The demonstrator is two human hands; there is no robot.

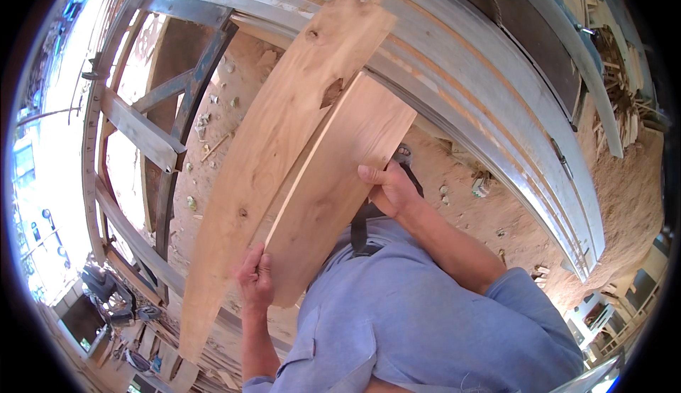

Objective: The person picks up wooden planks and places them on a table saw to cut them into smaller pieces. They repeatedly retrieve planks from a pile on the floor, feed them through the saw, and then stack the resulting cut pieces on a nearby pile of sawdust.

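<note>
A short, smooth wooden board [340,159] is held at a slant in front of my body. My right hand [394,191] grips its right edge, thumb on the upper face and the other fingers hidden below. On its left long edge my left hand [255,278] is closed, with thumb and fingertips at the rim. Just left of it and running alongside is a longer, wider plank [266,137] with knots, a dark broken hole and a ragged far end. The far part of this plank rests over the metal bed; whether my left fingers also touch the plank, I cannot tell.
A long grey metal bed [454,95] with rails curves across the far side. At left stands a metal frame [142,134] with crossbars. Sandy ground [454,173] carries scattered litter. Wood scraps [631,74] are piled at far right, with more timber [191,357] low at left.
</note>
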